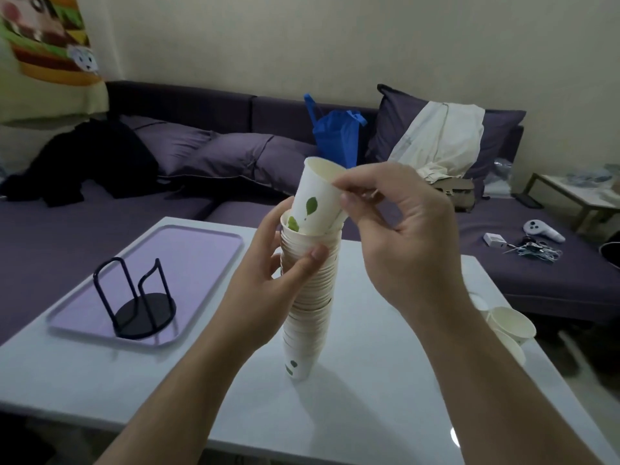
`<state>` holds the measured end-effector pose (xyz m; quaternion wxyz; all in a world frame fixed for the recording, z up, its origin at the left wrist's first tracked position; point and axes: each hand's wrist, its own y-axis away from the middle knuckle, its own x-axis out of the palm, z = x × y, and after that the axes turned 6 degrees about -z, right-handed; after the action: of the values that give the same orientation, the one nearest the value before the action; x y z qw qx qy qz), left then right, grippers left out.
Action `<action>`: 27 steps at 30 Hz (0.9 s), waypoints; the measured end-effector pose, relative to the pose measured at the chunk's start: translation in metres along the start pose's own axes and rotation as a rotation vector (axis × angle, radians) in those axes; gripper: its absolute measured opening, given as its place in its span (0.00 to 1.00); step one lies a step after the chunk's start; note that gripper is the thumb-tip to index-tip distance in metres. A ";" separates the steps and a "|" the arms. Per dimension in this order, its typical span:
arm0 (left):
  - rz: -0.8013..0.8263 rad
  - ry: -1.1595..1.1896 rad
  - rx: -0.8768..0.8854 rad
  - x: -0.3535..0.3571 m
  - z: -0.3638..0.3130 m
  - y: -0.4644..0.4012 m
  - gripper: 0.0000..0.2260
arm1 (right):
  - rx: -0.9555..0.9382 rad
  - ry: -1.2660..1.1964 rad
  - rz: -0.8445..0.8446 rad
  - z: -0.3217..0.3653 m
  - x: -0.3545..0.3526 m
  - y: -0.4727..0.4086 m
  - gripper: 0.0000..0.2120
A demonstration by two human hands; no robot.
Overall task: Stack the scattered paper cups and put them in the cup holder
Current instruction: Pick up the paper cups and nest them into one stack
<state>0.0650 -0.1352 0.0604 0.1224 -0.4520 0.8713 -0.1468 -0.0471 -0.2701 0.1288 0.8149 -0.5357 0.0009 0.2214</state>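
A tall stack of white paper cups (307,317) with green leaf prints stands on the white table (385,380). My left hand (268,280) grips the stack near its top. My right hand (399,229) pinches the rim of a single paper cup (318,199), which sits tilted with its base inside the top cup of the stack. The black wire cup holder (139,303) stands empty on a lilac tray (188,260) at the table's left. Two or three loose cups (510,325) lie on their sides at the table's right edge, partly hidden by my right forearm.
A purple sofa (235,152) runs behind the table with cushions, dark clothing, a blue bag (335,132) and a white garment. A controller (540,229) and cables lie on its right seat. A small side table (577,193) stands at the far right.
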 end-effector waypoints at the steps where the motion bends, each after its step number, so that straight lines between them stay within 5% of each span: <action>1: 0.001 0.005 -0.001 0.000 0.000 0.000 0.29 | -0.022 0.030 0.037 0.000 0.002 0.001 0.09; 8: 0.003 0.024 -0.013 0.002 0.001 0.000 0.32 | 0.101 0.019 0.143 0.006 0.005 0.011 0.20; 13: 0.006 0.018 0.002 0.003 0.002 0.001 0.32 | 0.219 0.134 0.513 0.005 0.015 0.024 0.26; 20: -0.010 0.041 -0.002 0.010 -0.002 0.003 0.37 | 0.295 0.015 0.339 -0.003 -0.003 0.035 0.27; 24: 0.001 0.041 -0.009 0.014 -0.003 0.004 0.40 | 0.457 0.277 0.211 -0.026 -0.020 0.048 0.18; 27: 0.005 0.062 -0.012 0.017 -0.003 0.006 0.40 | 0.670 0.605 0.378 -0.046 -0.037 0.064 0.14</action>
<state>0.0499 -0.1453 0.0601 0.0929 -0.4456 0.8768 -0.1551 -0.0925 -0.3028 0.0623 0.8512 -0.2750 0.4060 0.1872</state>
